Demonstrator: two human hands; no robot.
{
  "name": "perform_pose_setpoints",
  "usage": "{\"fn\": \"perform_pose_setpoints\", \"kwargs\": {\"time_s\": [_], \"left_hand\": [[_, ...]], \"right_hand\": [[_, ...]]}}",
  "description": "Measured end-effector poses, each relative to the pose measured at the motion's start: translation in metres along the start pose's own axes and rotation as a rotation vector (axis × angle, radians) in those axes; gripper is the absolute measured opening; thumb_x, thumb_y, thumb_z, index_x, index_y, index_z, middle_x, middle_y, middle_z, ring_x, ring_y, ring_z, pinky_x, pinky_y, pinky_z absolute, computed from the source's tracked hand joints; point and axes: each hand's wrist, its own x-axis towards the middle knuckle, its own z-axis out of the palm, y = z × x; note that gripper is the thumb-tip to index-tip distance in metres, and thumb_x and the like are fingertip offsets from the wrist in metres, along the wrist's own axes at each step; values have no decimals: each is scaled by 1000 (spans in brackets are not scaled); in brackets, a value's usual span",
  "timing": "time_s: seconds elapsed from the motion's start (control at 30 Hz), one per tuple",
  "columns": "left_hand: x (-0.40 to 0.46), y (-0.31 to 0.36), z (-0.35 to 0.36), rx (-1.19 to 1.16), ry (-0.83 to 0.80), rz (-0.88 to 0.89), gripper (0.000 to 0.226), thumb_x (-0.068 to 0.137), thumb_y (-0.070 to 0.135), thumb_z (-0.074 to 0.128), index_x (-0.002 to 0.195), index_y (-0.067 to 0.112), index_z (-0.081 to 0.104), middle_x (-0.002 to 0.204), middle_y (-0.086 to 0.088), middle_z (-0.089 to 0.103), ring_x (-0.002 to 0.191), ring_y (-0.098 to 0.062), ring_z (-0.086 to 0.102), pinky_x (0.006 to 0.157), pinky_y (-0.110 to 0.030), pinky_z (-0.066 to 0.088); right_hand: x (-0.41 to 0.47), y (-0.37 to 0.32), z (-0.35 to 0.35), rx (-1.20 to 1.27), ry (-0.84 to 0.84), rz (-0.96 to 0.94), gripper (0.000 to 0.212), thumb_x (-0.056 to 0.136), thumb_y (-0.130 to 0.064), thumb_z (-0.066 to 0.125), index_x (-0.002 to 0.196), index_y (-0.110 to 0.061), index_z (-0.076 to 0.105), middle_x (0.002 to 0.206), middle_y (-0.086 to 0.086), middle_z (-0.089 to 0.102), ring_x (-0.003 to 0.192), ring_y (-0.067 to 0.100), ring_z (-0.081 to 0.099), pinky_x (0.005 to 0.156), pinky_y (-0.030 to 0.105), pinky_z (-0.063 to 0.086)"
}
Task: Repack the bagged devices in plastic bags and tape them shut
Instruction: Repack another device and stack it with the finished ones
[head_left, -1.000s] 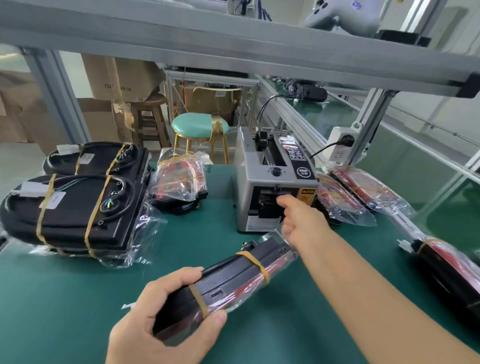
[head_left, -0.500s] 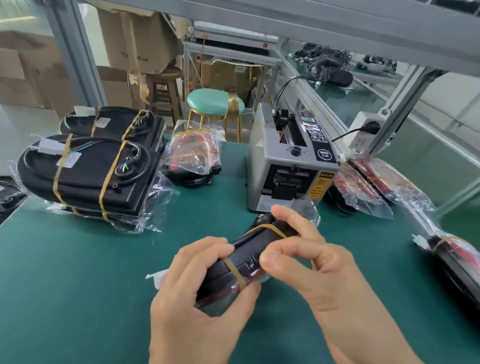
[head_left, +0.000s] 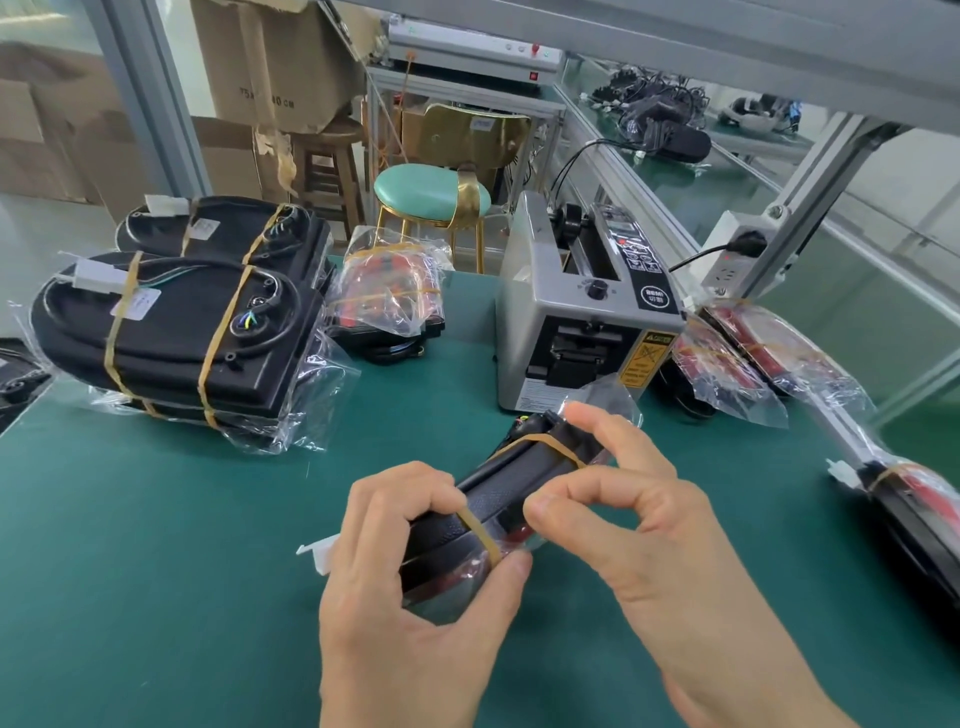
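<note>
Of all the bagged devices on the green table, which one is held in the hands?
The slim black bagged device with tan bands, at centre: left hand grips it, right hand pinches it. All others lie untouched.

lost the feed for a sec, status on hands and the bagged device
Left hand grips bagged device above green mat. Right hand pinches the bag at its upper end. Tape dispenser just behind, nothing blocking.

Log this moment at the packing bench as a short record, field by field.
surface: green mat
left hand: grips the near end of the bagged device
right hand: grip pinches the bag at the device's far half
device: black, two tan bands around it, lifted over the mat
tape dispenser: grey, behind the hands
stacked bagged devices: far left
done packs: right of the dispenser
</note>
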Motion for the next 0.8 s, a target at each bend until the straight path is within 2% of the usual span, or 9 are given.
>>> {"fn": "perform_pose_setpoints", "kwargs": {"time_s": [0.13,0.27,0.37,0.47,0.53,0.6,0.7,0.8], "left_hand": [[0,1,1,1,5,17,35,59,33,75,87,31,54,98,6,58,87,-16,59,64,-27,51],[1,2,2,-2,6,29,36,59,33,76,87,31,54,97,7,58,87,-15,59,62,-29,51],[2,3,2,-11,4,37,36,59,31,76,87,30,54,97,8,57,84,-16,59,60,-30,51],[2,3,3,-28,-10,44,33,60,30,76,86,28,56,97,7,56,79,-15,59,59,-25,50],[2,3,2,-23,-32,54,28,62,31,75,85,29,60,98,4,55,79,-12,59,60,-15,48],[2,2,3,-8,-53,61,22,64,32,73,84,31,64,99,-2,54,81,-10,58,62,-8,45],[1,0,3,-6,-65,65,17,66,33,73,82,30,67,99,-5,52,79,-9,59,63,-8,44],[1,-3,3,-6,-56,53,15,66,34,74,78,28,67,98,-5,52,74,-12,60,62,-10,44]], "right_hand": [[-1,0,1,-17,-3,7,5,63,-34,72,62,-30,75,125,-48,40,127,-29,11,104,21,9],[0,0,1,-20,-2,10,5,63,-32,73,59,-30,75,126,-47,41,127,-29,11,104,21,8],[0,1,2,-33,5,1,6,64,-27,75,58,-29,75,126,-46,41,127,-29,11,99,12,8],[0,2,3,-44,15,-9,4,62,-29,74,58,-27,74,125,-46,42,127,-29,11,94,5,10],[-1,2,3,-64,21,-19,4,60,-31,73,57,-28,74,125,-46,42,128,-28,11,97,7,9],[-1,2,4,-98,28,-34,4,61,-32,73,56,-31,73,125,-46,41,131,-25,12,106,16,10],[-2,1,5,-143,41,-44,6,62,-31,75,57,-33,73,123,-49,39,134,-18,17,115,31,13],[-3,3,8,-171,81,-59,4,60,-31,74,60,-32,71,121,-48,39,132,-17,22,112,29,17]]}}
